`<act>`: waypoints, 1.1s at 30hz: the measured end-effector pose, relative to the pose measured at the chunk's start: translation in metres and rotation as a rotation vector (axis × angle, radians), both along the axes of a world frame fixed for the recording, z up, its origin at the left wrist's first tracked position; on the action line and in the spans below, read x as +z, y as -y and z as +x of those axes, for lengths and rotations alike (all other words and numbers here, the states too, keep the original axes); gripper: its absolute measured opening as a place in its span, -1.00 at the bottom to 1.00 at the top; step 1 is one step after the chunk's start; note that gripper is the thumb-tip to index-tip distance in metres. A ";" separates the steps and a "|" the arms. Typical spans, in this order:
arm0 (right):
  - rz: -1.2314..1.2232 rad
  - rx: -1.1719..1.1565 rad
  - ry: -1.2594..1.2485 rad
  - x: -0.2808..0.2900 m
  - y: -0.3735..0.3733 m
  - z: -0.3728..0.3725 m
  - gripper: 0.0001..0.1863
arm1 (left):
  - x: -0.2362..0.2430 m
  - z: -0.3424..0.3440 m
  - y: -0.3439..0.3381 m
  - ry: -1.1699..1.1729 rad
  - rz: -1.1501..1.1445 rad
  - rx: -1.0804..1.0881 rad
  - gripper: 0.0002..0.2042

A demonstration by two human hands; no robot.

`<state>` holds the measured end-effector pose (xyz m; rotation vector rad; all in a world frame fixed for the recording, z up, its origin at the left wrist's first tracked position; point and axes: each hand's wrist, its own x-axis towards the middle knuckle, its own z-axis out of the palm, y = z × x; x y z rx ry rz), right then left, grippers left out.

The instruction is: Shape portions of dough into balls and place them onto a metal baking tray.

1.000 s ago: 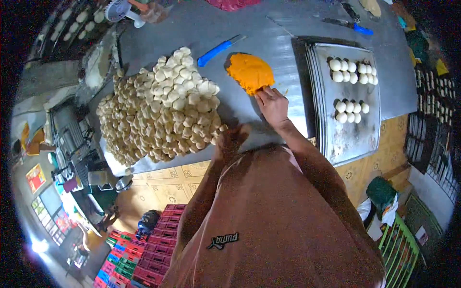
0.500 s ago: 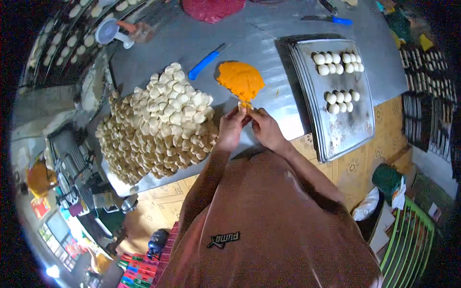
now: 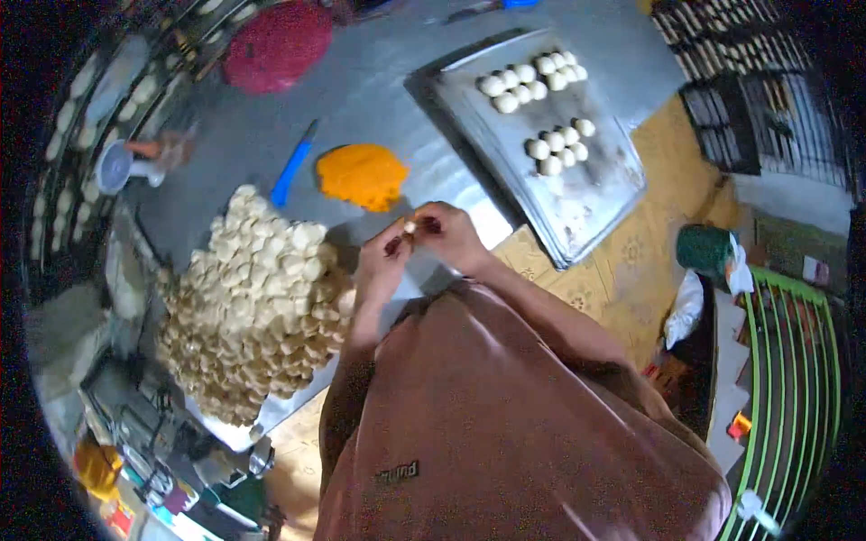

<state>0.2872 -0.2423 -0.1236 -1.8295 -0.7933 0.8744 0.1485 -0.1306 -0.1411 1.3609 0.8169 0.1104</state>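
Note:
My left hand and my right hand meet close to the table's near edge, fingers curled and pinching. Between their fingertips is a small pale dough piece with a trace of orange at its top. Just beyond lies a flattened mound of smooth orange filling, apart from my fingers. A large heap of small pale dough pieces spreads to the left, beside my left hand. Behind the heap rests a blue-handled tool with a thin dark blade.
On the right, a stack of metal baking trays holds groups of round dough balls and overhangs the table. A red round item lies at the back. Racks of filled trays stand far right; a green metal frame is lower right.
The view has turned, shifting the table's contents leftward. My hands have drawn back from the orange mound, and the dough piece is now pinched between both hands' fingertips.

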 end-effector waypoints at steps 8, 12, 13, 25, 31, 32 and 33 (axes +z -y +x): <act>0.148 0.342 0.329 -0.015 0.004 0.036 -0.90 | -0.030 0.006 0.027 0.002 -0.034 0.093 -0.75; 0.062 0.507 0.315 -0.023 0.011 0.045 -0.91 | -0.045 0.003 0.034 0.004 0.477 -0.055 -0.76; 0.075 0.579 0.291 -0.023 0.016 0.045 -0.90 | -0.047 0.002 0.035 -0.031 0.304 -0.121 -0.77; -0.128 0.240 0.015 -0.051 0.051 0.034 -0.73 | -0.008 0.009 0.066 -0.119 0.801 -0.302 -0.43; -0.083 0.119 0.069 -0.032 0.049 0.006 -0.78 | -0.018 -0.004 0.063 -0.110 0.861 -0.283 -0.30; -0.033 0.092 0.078 -0.032 0.045 0.005 -0.78 | -0.023 -0.001 0.056 -0.176 0.816 -0.289 -0.26; -0.082 0.082 0.079 -0.033 0.040 0.007 -0.77 | -0.026 0.002 0.050 -0.079 0.902 -0.247 -0.37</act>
